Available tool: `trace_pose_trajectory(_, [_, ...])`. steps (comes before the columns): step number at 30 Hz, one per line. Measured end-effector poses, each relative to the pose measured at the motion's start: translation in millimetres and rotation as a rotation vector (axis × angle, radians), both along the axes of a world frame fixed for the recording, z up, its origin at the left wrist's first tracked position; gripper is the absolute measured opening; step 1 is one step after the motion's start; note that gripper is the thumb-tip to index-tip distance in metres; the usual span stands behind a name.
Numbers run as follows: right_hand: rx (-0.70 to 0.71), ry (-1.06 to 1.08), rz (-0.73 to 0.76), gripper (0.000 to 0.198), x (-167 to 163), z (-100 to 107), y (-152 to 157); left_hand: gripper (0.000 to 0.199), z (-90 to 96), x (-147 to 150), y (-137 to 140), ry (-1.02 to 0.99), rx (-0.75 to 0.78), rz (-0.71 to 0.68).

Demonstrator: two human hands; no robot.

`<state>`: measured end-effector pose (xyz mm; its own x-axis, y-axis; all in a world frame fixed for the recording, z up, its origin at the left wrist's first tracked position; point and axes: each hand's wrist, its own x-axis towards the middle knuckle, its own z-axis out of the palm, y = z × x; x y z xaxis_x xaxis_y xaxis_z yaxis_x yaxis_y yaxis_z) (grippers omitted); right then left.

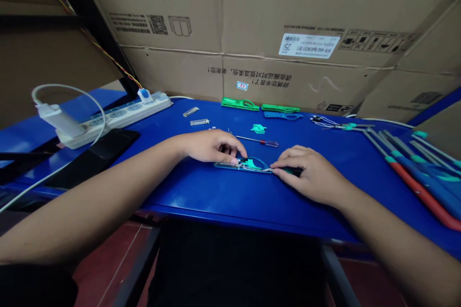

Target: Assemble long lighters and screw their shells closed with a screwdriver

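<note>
In front of me on the table lies a slim blue plastic casing [220, 165] with thin wires and a teal insert [251, 165] inside it. My left hand [219, 147] is closed over the casing's left half, thumb and fingertips pressed around it beside a small black part. At the other end, my right hand [306, 172] pinches the casing's right tip, where the white wires run. What else sits under the fingertips is hidden. Just beyond the casing is a screwdriver [269, 144] with a clear purple-red handle. A loose teal plastic piece [258, 128] lies farther back.
Green casing halves [240, 103] and a blue half [283, 115] lie at the back, near two clear pieces [199, 122]. A wire bundle [326, 123] and several long-handled parts [419, 172] are on the right. A power strip [118, 117] stands left; a cardboard box [252, 19] rises behind.
</note>
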<state>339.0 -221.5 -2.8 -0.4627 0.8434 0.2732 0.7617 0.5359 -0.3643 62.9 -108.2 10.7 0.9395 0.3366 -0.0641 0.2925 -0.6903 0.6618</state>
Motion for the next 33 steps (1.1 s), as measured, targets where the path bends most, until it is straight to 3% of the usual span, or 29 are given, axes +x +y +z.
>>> trace_pose_trajectory(5, [-0.117, 0.036, -0.052, 0.015, -4, -1, 1, 0.028, -0.8, 1, -1, -0.014, 0.028, -0.011])
trace_pose_trajectory(9, [-0.044, -0.059, -0.063, 0.013, -5, 2, -3, 0.029, -0.4, 1, -1, -0.014, 0.058, -0.015])
trace_pose_trajectory(13, [0.022, -0.090, -0.084, 0.026, 7, 26, 6, 0.029, 2.1, -1, -1, -0.010, 0.100, -0.030])
trace_pose_trajectory(16, [0.112, -0.307, -0.217, 0.033, 25, 48, 38, 0.028, 3.3, -2, 0, -0.041, 0.161, -0.017])
trace_pose_trajectory(18, [0.091, -0.532, -0.332, 0.034, 38, 53, 69, 0.027, 3.2, -3, 2, -0.082, 0.225, 0.031])
trace_pose_trajectory(22, [0.023, -0.627, -0.369, 0.034, 56, 38, 123, 0.026, 3.3, -4, 7, -0.155, 0.335, 0.156])
trace_pose_trajectory(25, [-0.008, -0.633, -0.355, 0.024, 59, 25, 140, 0.026, 5.3, -5, 7, -0.169, 0.393, 0.222])
trace_pose_trajectory(29, [0.003, -0.569, -0.257, 0.020, 48, 35, 126, 0.028, 9.0, -3, 1, -0.240, 0.544, 0.311])
trace_pose_trajectory(33, [0.039, -0.424, -0.214, 0.027, 20, 56, 80, 0.063, 12.0, 4, -12, -0.280, 0.847, 0.355])
